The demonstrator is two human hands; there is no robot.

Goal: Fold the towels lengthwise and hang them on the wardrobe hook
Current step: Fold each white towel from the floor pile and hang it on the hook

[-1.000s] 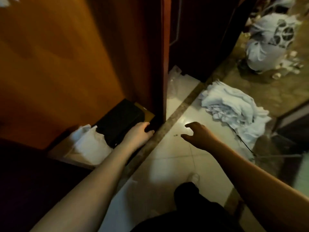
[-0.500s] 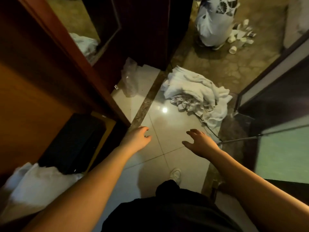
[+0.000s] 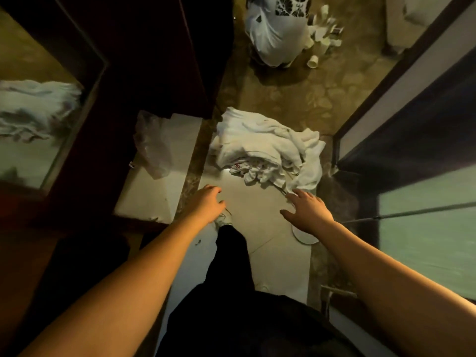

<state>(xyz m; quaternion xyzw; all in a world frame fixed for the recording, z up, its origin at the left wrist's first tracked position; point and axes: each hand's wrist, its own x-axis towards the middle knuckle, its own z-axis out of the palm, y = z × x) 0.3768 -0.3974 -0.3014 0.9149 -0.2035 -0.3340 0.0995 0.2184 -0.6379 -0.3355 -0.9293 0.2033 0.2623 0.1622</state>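
Towels point(image 3: 268, 148): crumpled white terry heap on glossy tiled floor point(image 3: 257, 215).
Left hand point(image 3: 208, 204) and right hand point(image 3: 309, 212) hover near it, fingers spread, gripping nothing.

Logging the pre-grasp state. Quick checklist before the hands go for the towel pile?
1. Left hand free: ok, fingers relaxed, holds nothing.
2. Right hand free: ok, fingers spread, holds nothing.
3. Towel pile within view and unobstructed: ok, it lies crumpled on the tiled floor just ahead of both hands.
4. Contact with a towel: not ok, neither hand clearly touches the pile yet.
5. Single towel separable: cannot tell, the pile is tangled.
6. Wardrobe hook located: cannot tell, none in view.
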